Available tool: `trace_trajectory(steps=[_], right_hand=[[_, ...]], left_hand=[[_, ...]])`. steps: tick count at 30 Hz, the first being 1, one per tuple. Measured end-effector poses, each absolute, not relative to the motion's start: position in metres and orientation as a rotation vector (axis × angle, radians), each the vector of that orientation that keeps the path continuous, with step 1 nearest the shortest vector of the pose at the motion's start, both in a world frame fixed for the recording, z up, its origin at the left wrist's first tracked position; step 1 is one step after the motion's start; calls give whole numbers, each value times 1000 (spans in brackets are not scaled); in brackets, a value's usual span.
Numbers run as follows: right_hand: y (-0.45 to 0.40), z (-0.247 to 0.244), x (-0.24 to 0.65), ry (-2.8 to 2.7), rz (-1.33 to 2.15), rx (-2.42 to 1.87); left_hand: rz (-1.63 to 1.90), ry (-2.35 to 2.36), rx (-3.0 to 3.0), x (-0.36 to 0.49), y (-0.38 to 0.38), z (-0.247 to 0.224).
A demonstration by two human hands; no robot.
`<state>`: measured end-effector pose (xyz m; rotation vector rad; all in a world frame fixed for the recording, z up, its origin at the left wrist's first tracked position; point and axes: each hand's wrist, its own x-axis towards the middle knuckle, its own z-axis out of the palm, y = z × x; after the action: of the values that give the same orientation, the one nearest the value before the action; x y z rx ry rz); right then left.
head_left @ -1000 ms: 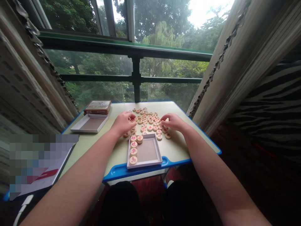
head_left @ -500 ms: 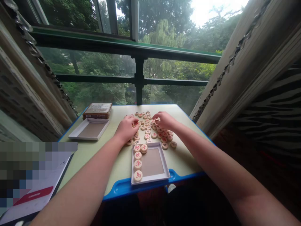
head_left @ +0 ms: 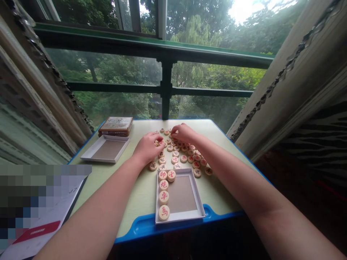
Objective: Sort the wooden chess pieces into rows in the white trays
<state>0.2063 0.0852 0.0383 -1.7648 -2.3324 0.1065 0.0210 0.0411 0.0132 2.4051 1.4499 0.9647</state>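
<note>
My left hand [head_left: 148, 148] is over the left side of the spread of round wooden chess pieces [head_left: 183, 158], its fingers curled around something I cannot make out. Farther back, my right hand [head_left: 184, 133] reaches down with bent fingertips onto pieces at the rear of the pile; its palm and fingertips are partly hidden. In front of the pile lies an open white box [head_left: 182, 198]. Along its left side stands a column of red-marked pieces [head_left: 163, 197], with another red-marked piece [head_left: 171, 175] stacked at the top beside them.
A second open box [head_left: 106, 149] lies at the left of the table [head_left: 135, 202], with flat brown boxes [head_left: 116, 125] stacked behind it. A screen or paper [head_left: 62, 209] is at the lower left. Curtains flank the window behind the table.
My right hand has moved left and back over the pile, uncovering red-marked pieces on the right. My left hand stays near the pile's left side. The camera view has shifted slightly.
</note>
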Motion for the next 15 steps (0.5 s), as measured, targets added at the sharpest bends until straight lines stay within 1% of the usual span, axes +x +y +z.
trace_trajectory(steps=[9,12,15], right_hand=[[88,49,191,-2221,318,-1855],[67,57,195,-2063,402,-1747],[26,70,205,-1933,588,-1620]], left_hand=[[977,1399,2398,22,39,18],[990,1370,2387,22,37,20],[1013,1344,2379,23,35,24]])
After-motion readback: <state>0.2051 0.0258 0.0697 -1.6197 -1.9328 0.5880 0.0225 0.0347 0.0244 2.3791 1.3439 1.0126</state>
